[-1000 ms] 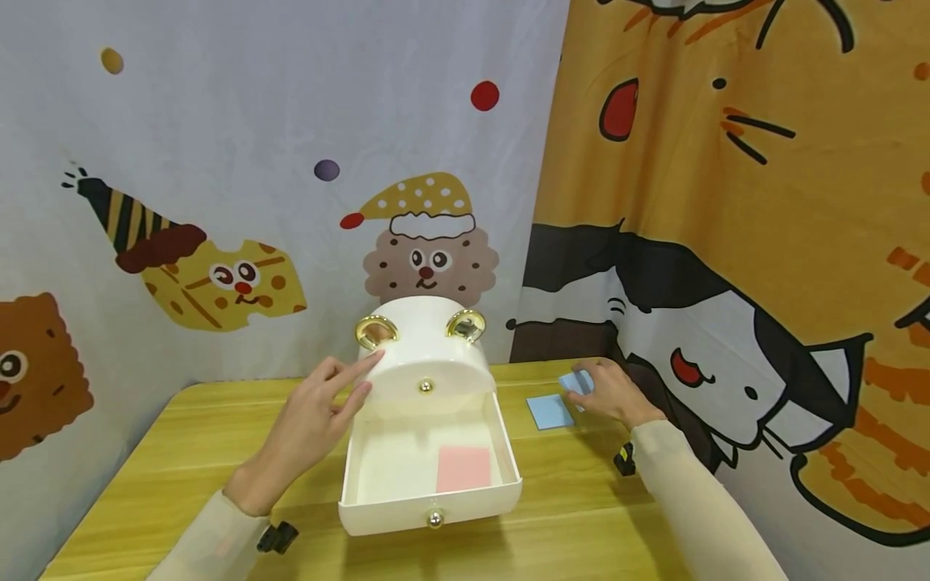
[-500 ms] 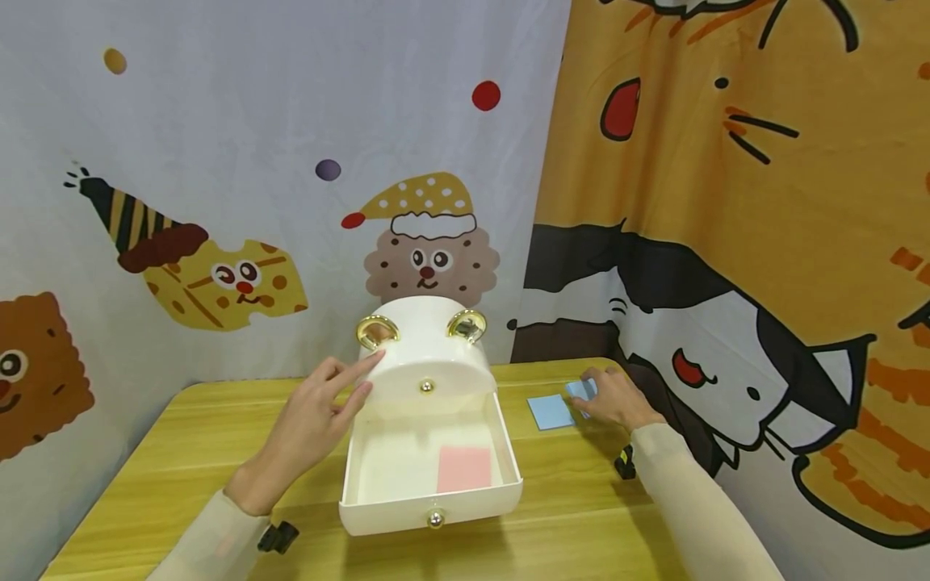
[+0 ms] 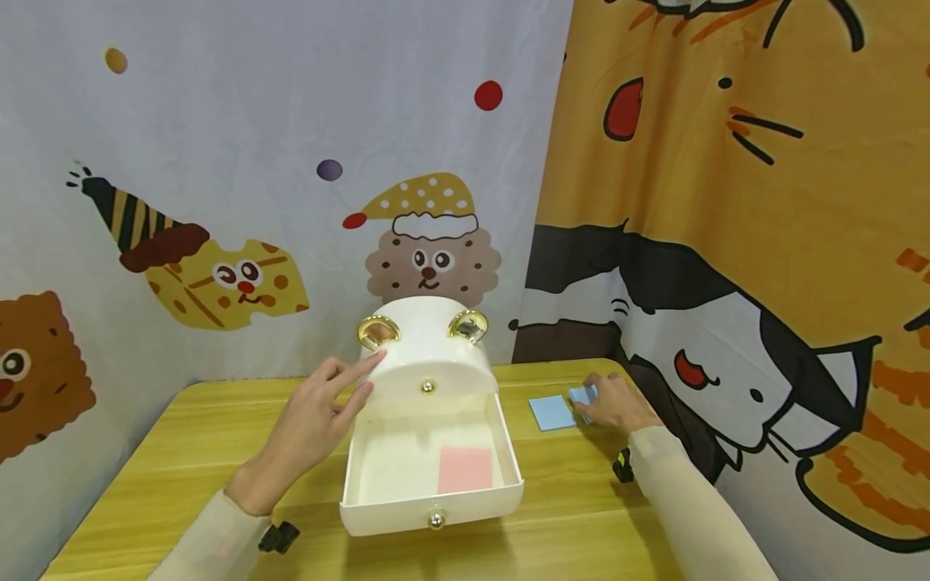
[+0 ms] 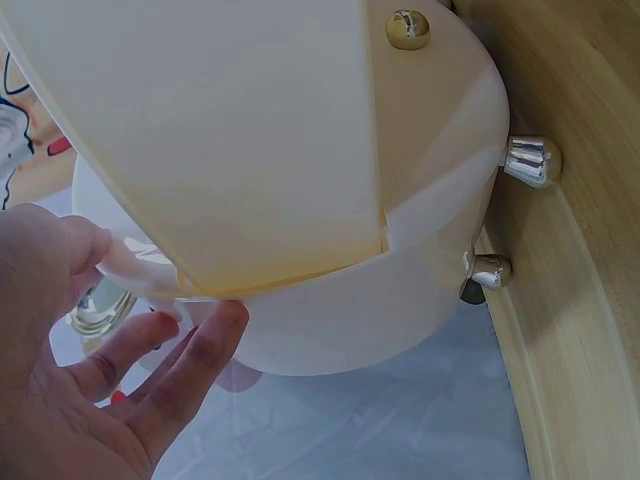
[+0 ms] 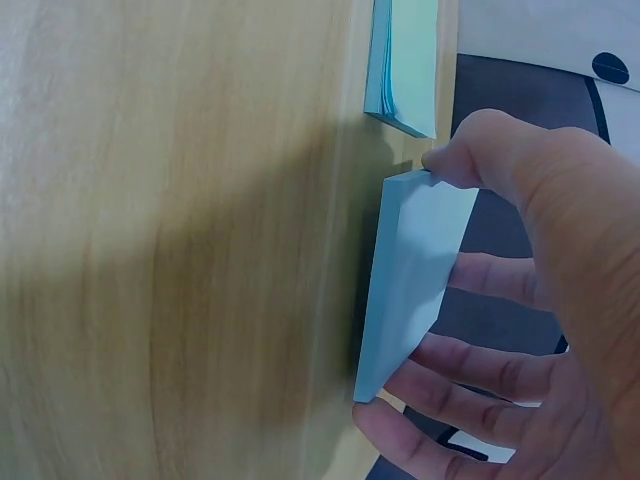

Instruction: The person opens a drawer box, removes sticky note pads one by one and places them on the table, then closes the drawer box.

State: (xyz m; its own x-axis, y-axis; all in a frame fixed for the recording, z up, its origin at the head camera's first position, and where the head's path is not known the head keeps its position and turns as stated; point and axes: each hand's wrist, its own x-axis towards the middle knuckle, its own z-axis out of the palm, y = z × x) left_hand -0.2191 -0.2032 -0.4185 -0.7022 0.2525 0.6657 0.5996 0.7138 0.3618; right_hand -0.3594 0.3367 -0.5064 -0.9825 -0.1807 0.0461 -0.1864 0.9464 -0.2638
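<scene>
Light-blue square paper pad [image 5: 415,285], first of two, pinched in the right hand [image 3: 616,402]; second pad [image 3: 550,413], just beside the thumb. Glossy white drawer box [image 3: 430,357], one, touched by the left hand [image 3: 308,418], fingers spread; pink square [image 3: 466,470] inside, one.

Blue pad [image 5: 412,270] in right hand [image 3: 617,402], second pad [image 3: 552,412] beside it, white box [image 3: 429,353], drawer [image 3: 392,518] open

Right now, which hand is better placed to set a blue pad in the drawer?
The right hand, I'd judge: it grips a blue pad by its edges, to the right of the open drawer. The left hand holds no pad and touches the box.
</scene>
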